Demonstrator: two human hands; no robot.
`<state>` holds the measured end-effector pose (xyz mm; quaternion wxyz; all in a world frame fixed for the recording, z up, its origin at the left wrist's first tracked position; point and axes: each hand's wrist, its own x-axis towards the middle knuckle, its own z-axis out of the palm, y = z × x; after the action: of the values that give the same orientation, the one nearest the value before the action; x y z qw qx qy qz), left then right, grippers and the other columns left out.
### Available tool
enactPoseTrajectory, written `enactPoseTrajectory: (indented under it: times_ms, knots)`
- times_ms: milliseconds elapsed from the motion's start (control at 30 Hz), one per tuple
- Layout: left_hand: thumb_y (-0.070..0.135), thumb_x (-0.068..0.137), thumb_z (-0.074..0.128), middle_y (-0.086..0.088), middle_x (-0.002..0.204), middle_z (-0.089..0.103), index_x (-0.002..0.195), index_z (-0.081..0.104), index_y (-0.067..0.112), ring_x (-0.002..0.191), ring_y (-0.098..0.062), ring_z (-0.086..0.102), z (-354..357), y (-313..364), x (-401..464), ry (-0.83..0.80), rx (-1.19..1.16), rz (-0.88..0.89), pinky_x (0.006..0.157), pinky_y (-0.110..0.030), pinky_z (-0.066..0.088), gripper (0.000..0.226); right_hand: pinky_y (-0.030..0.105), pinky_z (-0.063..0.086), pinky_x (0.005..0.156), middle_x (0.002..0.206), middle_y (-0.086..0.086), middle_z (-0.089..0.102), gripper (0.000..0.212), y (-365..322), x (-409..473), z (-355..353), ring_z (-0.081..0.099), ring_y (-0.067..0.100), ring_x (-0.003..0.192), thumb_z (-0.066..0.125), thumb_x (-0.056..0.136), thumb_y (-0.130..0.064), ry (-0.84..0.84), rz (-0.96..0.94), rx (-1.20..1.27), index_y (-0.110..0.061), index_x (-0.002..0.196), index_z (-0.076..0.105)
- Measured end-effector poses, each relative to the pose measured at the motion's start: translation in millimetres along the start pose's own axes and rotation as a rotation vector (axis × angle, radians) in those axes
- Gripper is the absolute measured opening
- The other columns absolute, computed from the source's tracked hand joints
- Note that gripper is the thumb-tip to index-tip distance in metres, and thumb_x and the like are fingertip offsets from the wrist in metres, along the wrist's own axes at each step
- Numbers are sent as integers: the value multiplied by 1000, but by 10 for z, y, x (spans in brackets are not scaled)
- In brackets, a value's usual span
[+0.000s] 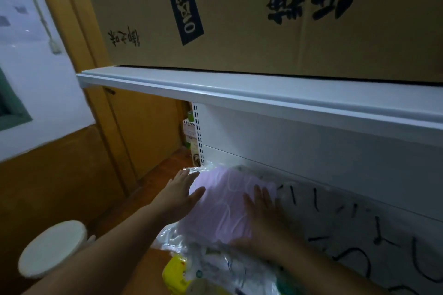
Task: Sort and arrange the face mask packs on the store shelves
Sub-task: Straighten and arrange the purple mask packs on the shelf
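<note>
Pink mask pack (223, 201) in clear wrap lies flat at left end of lower shelf, under white shelf edge (263, 93). Left hand (182, 191) flat, fingers straight, pressing pack's left side. Right hand (261, 218) flat, fingers spread, on pack's right side. More wrapped packs (359, 230) right of pink pack. Cardboard box (239, 19) above shelf edge.

Upper shelf (263, 96) overhangs; bay beneath open.
</note>
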<state>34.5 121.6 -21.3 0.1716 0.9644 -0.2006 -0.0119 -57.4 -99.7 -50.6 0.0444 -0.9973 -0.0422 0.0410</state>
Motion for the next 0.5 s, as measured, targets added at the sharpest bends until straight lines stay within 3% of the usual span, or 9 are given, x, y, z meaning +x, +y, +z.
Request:
enactPoseTrajectory:
  times_ms: [133, 300, 400, 500]
  knots:
    - [47, 98, 42, -1, 159, 24, 149, 31, 24, 148, -18, 14, 48, -18, 250, 14, -85, 79, 117, -36, 18, 57, 51, 10, 116, 161, 11, -3, 127, 132, 17, 123, 3, 27, 148, 56, 62, -83, -56, 52, 10, -13, 153, 0]
    - [42, 99, 43, -2, 154, 33, 146, 35, 21, 143, -20, 29, 63, -79, 441, -41, -198, 132, 115, -37, 27, 53, 39, 16, 118, 161, 7, 5, 117, 140, 23, 164, 11, 22, 147, 60, 67, -77, -60, 100, 120, -13, 152, 10]
    - [39, 99, 45, -3, 149, 42, 143, 43, 21, 138, -20, 38, 29, -32, 448, -6, -307, 162, 111, -32, 29, 48, 25, 28, 109, 156, 1, 27, 95, 93, 1, 70, 31, 18, 139, 69, 74, -61, -3, 211, 360, -18, 148, 28]
    - [28, 99, 49, -2, 139, 54, 136, 53, 18, 129, -20, 49, -42, 71, 441, 63, -519, 160, 109, -29, 32, 38, 17, 40, 90, 130, -4, 56, 46, -3, 0, -100, 54, 14, 118, 70, 82, -42, 168, 272, 464, -24, 122, 57]
